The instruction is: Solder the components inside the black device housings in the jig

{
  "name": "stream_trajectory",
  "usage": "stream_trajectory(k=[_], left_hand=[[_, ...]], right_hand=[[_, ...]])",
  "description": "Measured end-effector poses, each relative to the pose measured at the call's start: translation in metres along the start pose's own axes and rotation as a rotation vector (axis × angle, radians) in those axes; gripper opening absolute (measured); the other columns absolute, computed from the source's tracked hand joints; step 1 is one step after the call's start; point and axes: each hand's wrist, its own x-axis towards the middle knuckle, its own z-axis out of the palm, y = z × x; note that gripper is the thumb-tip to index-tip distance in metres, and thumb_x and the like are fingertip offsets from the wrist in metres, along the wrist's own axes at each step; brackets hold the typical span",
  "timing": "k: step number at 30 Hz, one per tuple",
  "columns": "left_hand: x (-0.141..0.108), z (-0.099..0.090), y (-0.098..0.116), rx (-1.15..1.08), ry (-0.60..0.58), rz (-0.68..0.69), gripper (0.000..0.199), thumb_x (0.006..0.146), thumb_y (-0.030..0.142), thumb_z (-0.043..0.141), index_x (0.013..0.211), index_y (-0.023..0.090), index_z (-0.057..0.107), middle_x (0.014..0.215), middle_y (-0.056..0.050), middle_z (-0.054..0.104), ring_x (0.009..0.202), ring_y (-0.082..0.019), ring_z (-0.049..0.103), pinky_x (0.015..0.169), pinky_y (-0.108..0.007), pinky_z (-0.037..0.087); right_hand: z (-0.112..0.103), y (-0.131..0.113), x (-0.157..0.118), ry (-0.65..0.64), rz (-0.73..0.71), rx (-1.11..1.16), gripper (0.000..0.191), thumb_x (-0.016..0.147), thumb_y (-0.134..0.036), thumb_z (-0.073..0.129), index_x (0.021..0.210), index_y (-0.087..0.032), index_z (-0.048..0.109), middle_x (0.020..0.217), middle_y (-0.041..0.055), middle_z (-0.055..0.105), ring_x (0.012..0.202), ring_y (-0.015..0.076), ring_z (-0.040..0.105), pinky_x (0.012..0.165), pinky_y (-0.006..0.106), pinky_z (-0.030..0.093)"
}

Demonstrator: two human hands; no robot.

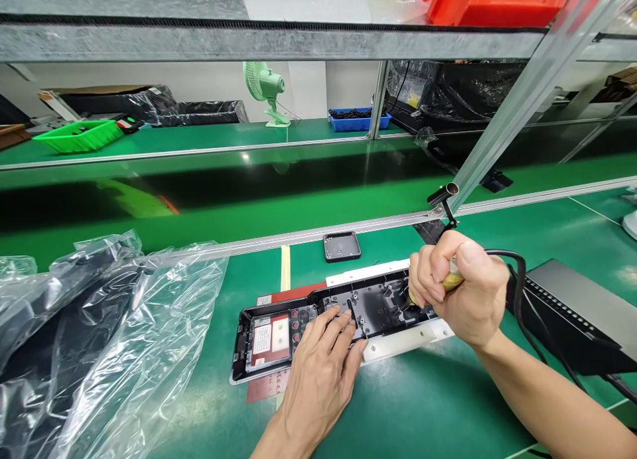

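A long black plastic housing [371,310] lies open side up across white fixture bars [398,345] and a reddish-brown board [267,387]. My left hand [324,353] rests on the housing's middle with its fingers spread, holding nothing. Wrapped round a yellow-handled tool [452,282] is my right hand [462,283], over the housing's right part. The tool's tip points down into the housing; its exact contact is too small to tell. At the housing's left end is a rectangular opening with a white label [261,339] showing.
Plastic-wrapped black parts [114,353] cover the left of the bench. A small black tray-like cover [342,247] lies behind the housing. At right are a black-and-grey box [572,313], cables and a slanted metal post [517,101]. Bins and a green fan [266,87] stand beyond.
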Motion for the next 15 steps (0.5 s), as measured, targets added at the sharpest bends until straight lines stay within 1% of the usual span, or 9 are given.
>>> stream_trajectory(k=[8,15], left_hand=[[0.0012,-0.0001,-0.0003,0.006,0.005,0.004,0.024,0.105,0.022,0.058,0.125,0.015,0.068,0.129,-0.011,0.074,0.126,-0.034,0.064,0.099,-0.056,0.062],[0.0014,-0.0009,0.0002,0.000,0.014,0.012,0.024,0.103,0.021,0.059,0.124,0.015,0.069,0.128,-0.012,0.075,0.125,-0.035,0.065,0.097,-0.056,0.063]], right_hand=[[-0.0006,0.0000,0.0004,-0.006,0.023,0.013,0.039,0.095,-0.040,0.066,0.063,-0.021,0.055,0.046,-0.0035,0.043,0.040,0.0119,0.039,0.037,0.025,0.035],[-0.0021,-0.0014,0.0009,-0.031,0.031,0.009,0.041,0.097,-0.039,0.063,0.062,-0.020,0.056,0.046,-0.0027,0.044,0.040,0.0122,0.040,0.037,0.025,0.035]])
